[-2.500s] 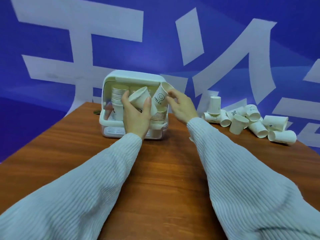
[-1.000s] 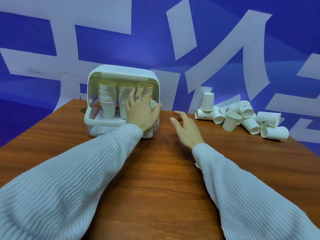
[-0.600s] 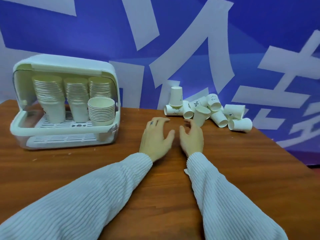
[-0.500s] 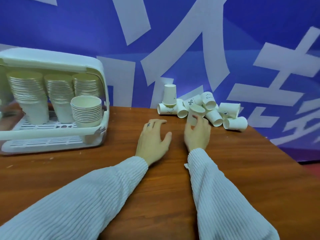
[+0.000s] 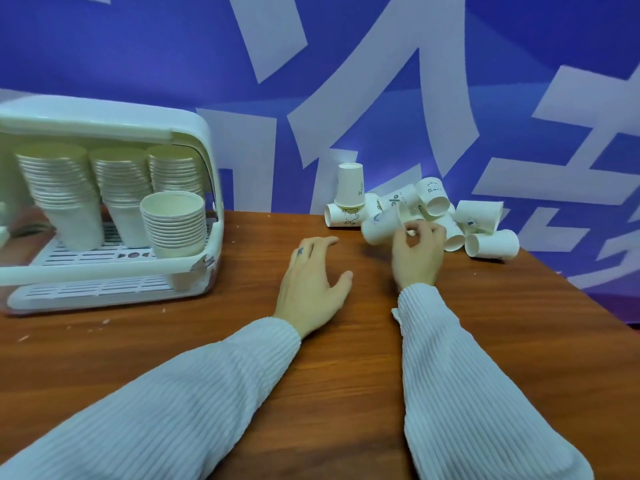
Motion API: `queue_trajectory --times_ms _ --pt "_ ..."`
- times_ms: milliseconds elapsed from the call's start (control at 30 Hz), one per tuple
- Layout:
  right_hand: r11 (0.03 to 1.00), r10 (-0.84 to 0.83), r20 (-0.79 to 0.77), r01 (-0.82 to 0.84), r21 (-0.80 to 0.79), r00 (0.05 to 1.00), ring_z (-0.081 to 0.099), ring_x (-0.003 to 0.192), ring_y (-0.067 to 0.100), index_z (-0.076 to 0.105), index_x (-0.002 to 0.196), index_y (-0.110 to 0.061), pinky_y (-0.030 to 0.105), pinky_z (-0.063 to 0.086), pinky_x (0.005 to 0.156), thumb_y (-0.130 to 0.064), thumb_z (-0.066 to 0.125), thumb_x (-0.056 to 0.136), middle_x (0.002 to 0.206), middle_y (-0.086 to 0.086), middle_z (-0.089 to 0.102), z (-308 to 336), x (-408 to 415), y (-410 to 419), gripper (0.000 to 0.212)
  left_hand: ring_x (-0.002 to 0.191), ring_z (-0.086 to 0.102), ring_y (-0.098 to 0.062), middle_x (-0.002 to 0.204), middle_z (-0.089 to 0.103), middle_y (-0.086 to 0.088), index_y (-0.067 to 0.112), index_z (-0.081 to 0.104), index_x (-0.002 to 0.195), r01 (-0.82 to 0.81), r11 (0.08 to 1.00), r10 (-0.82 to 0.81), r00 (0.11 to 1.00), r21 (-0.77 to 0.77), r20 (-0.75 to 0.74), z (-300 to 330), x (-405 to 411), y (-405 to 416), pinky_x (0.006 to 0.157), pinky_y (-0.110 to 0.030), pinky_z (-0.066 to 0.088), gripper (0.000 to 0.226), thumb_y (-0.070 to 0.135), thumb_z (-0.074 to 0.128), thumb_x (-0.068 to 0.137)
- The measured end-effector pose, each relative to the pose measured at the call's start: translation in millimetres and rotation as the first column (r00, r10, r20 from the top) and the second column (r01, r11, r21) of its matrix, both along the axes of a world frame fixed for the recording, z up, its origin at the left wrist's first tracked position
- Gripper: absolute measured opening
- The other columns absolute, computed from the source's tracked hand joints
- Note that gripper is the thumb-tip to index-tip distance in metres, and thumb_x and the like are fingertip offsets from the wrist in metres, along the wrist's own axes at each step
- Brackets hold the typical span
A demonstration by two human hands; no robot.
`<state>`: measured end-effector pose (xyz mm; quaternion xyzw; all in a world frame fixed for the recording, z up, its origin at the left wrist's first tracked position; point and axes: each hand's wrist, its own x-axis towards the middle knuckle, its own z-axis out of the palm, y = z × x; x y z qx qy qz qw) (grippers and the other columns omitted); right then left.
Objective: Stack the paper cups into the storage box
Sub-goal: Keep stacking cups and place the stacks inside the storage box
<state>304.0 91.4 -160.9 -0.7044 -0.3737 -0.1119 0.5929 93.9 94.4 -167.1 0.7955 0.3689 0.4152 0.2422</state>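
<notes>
The white storage box [image 5: 194,133] stands open at the left with three tall stacks of cups at its back and a shorter stack [image 5: 175,223] at the front right. Several loose paper cups [image 5: 481,220] lie in a heap at the far right of the table, one upside down [image 5: 350,185] on top. My right hand [image 5: 417,252] pinches the rim of a tilted paper cup [image 5: 379,228] at the near edge of the heap. My left hand [image 5: 313,285] hovers over the table between box and heap, fingers relaxed, holding nothing.
The brown wooden table [image 5: 329,393] runs to a right edge [image 5: 588,296] just beyond the heap. A blue wall with large white characters [image 5: 381,98] rises directly behind the box and cups. Small white flecks [image 5: 104,322] lie in front of the box.
Both hands left the box and moved right toward the heap; the view turned right with them. My right hand reached the near cup, took hold of it and tipped it up.
</notes>
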Motion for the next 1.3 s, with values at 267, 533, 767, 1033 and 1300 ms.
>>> queue_trajectory --times_ms 267,533,767,1033,1300 --pt "0.792 0.591 -0.130 -0.603 -0.097 0.796 0.052 0.071 0.010 0.065 0.082 -0.010 0.027 0.043 0.067 -0.014 0.060 0.079 0.077 0.003 0.062 5 -84 -3 0.008 0.143 0.039 -0.021 0.159 0.034 -0.001 0.030 0.009 0.162 -0.096 0.995 0.094 0.994 -0.033 -0.050 -2 -7 8 0.115 -0.040 0.038 0.099 0.036 0.074 0.088" --pt "0.964 0.242 -0.073 -0.248 -0.098 0.968 0.058 0.118 0.013 0.063 0.128 -0.031 0.047 0.047 0.106 -0.042 0.055 0.091 0.130 -0.007 0.062 38 -59 62 0.039 0.130 0.050 -0.022 0.151 0.039 -0.002 0.026 0.019 0.160 -0.149 0.969 0.164 0.984 -0.196 0.065 -3 -12 20 0.100 -0.035 0.046 0.084 0.026 0.070 0.093" --pt "0.924 0.188 0.085 -0.147 -0.354 0.979 0.039 0.146 0.031 0.024 0.163 -0.022 0.048 0.039 0.115 -0.030 0.059 0.098 0.162 0.007 0.037 60 -25 137 0.074 0.129 0.049 -0.015 0.149 0.039 0.004 0.030 0.019 0.159 -0.131 0.971 0.153 0.983 -0.200 0.099 -8 -9 23 0.092 -0.024 0.040 0.082 0.030 0.069 0.094" --pt "0.975 0.138 0.067 -0.124 -0.187 0.988 0.054 0.121 0.018 0.039 0.154 -0.037 0.035 0.045 0.101 -0.040 0.061 0.092 0.137 0.003 0.053 70 -39 120 0.066 0.135 0.044 -0.016 0.154 0.038 0.004 0.029 0.015 0.161 -0.111 0.959 0.157 0.974 -0.262 0.162 -3 -9 23 0.100 -0.027 0.038 0.085 0.031 0.067 0.093" --pt "0.723 0.691 -0.408 -0.591 0.359 0.597 0.065 0.084 0.018 0.053 0.123 -0.030 0.032 0.057 0.082 -0.009 0.069 0.086 0.103 0.012 0.066 70 -112 -12 0.046 0.105 0.056 -0.002 0.127 0.052 0.005 0.023 0.029 0.156 0.030 0.928 0.212 0.777 -0.371 0.593 46 -46 -15 0.075 -0.004 0.044 0.075 0.017 0.067 0.092"
